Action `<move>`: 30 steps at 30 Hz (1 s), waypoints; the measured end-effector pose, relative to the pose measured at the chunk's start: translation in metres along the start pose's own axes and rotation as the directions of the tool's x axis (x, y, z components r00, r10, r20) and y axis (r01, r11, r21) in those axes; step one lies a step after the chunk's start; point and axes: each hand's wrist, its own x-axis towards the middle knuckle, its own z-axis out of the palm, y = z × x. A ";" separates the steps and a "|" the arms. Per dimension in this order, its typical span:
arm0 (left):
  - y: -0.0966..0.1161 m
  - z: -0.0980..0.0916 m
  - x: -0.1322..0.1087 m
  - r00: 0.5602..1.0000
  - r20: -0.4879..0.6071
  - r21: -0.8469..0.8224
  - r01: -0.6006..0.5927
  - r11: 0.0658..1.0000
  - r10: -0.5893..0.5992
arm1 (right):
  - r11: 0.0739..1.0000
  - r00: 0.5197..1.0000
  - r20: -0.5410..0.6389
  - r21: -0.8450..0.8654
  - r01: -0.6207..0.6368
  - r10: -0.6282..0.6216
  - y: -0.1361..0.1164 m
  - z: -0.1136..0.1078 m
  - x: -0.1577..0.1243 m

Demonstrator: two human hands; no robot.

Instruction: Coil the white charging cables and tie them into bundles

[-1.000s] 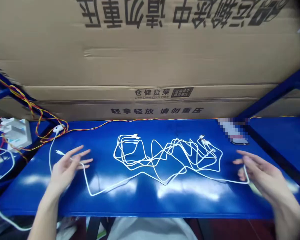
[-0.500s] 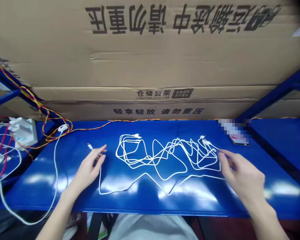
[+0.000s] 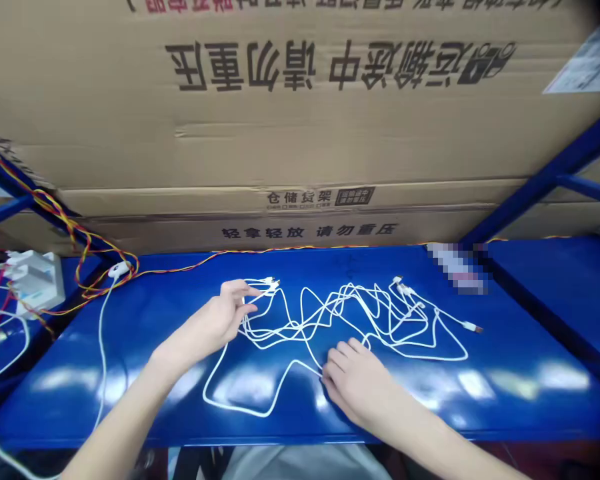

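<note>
A tangle of thin white cables lies spread over the blue shelf top. My left hand sits at the tangle's left end, fingers pinched around a cable strand close to the plugs there. My right hand rests at the front of the tangle with its fingers curled over a cable loop that runs forward. One cable end with a plug lies free at the right.
Large cardboard boxes with printed characters stand behind the shelf. Red and yellow twisted wires run along the back left. A white adapter with more cables sits at far left. A blurred patch lies at back right.
Both hands moved inward from the ends of the cable. The left hand went right to the tangle's left plugs; the right hand let go of the right end and came to the front middle.
</note>
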 end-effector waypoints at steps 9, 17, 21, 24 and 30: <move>-0.012 0.015 0.040 0.972 -0.117 -0.420 0.138 0.897 -0.205 | 0.977 0.965 -0.187 0.137 -0.161 0.185 0.065 -0.022 0.057; -0.020 0.020 0.020 1.000 -0.022 -0.158 0.009 0.987 -0.013 | 0.954 0.911 -0.285 0.128 -0.271 0.297 0.078 0.002 0.052; -0.016 0.014 0.012 0.984 0.164 -0.052 -0.061 0.997 0.068 | 0.925 0.862 -0.339 0.083 -0.371 0.376 0.090 0.005 0.047; -0.021 0.007 0.012 0.963 0.259 -0.084 -0.059 0.995 0.079 | 0.907 0.846 -0.332 0.100 -0.408 0.417 0.099 0.003 0.044; -0.036 0.003 0.013 0.954 0.297 -0.042 -0.033 0.999 0.044 | 0.890 0.826 -0.330 0.174 -0.422 0.457 0.109 0.003 0.039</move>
